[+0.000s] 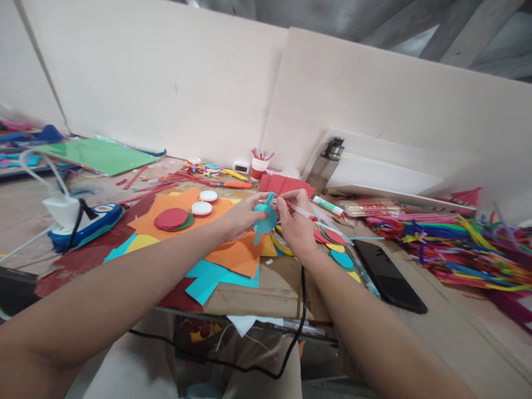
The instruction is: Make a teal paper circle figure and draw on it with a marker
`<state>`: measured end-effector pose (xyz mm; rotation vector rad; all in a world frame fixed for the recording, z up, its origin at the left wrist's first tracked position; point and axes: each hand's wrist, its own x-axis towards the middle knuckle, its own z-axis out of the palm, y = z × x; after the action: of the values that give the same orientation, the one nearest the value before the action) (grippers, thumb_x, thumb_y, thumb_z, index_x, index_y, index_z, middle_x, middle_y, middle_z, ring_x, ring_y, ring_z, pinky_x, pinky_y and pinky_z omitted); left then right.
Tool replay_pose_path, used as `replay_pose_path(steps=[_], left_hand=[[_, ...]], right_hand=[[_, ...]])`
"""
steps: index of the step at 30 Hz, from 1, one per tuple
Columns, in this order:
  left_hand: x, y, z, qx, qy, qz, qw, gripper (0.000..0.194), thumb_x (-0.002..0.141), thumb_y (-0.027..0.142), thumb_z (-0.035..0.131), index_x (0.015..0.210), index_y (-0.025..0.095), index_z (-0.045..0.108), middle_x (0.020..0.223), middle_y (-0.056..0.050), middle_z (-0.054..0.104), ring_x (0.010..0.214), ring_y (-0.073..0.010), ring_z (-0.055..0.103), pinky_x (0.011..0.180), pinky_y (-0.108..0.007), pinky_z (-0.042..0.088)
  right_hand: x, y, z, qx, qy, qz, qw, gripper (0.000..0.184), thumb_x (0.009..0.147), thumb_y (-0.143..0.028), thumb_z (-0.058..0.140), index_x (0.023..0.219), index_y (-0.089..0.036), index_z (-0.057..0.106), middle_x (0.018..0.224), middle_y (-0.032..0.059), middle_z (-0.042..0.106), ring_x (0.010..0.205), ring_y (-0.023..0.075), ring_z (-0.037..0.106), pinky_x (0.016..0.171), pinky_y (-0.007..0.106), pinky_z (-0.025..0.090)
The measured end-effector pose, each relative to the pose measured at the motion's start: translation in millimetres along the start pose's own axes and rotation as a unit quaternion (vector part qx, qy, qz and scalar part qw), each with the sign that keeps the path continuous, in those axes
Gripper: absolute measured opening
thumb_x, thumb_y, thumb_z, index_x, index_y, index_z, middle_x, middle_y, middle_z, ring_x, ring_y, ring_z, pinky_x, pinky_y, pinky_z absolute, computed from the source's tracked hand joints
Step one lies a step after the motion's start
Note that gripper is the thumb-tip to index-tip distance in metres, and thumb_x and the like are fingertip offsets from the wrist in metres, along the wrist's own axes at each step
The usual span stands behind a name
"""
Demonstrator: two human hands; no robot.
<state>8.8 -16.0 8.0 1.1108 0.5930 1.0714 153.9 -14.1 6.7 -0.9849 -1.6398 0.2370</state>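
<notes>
My left hand [243,217] grips a light-blue paper disc [266,220] by its edge, with narrow blue tabs sticking out above and below it. Close beside it, the fingers of my right hand [296,219] are pinched at a thin red stick [294,207], which slants down to the right. Its end near the disc is hidden by my fingers. Under my hands lie orange paper sheets [236,252] and light-blue sheets [224,277]. Right of my right hand are loose paper discs, a blue one [341,259] among them.
Left stand white round pieces [201,209], red discs [171,219] and a blue power strip [89,224]. Behind are a cup of red sticks [260,166], a glue stick [328,205] and a bottle [326,166]. Right lie a phone [388,274] and pipe cleaners [449,246]. A black cable [303,299] hangs in front.
</notes>
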Motion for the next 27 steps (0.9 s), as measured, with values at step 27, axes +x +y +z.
replay_pose_path(steps=[27], left_hand=[[-0.1,1.0,0.5,-0.003,0.004,-0.006,1.000,0.061,0.064,0.008,0.071,0.122,0.017,0.054,0.104,-0.007,0.069,0.070,-0.0131,0.066,0.061,-0.025,0.055]], right_hand=[[-0.1,-1.4,0.0,0.006,-0.003,0.008,1.000,0.013,0.090,-0.034,0.054,0.088,-0.022,0.049,0.076,-0.0015,0.060,0.070,0.0150,0.060,0.066,0.031,0.047]])
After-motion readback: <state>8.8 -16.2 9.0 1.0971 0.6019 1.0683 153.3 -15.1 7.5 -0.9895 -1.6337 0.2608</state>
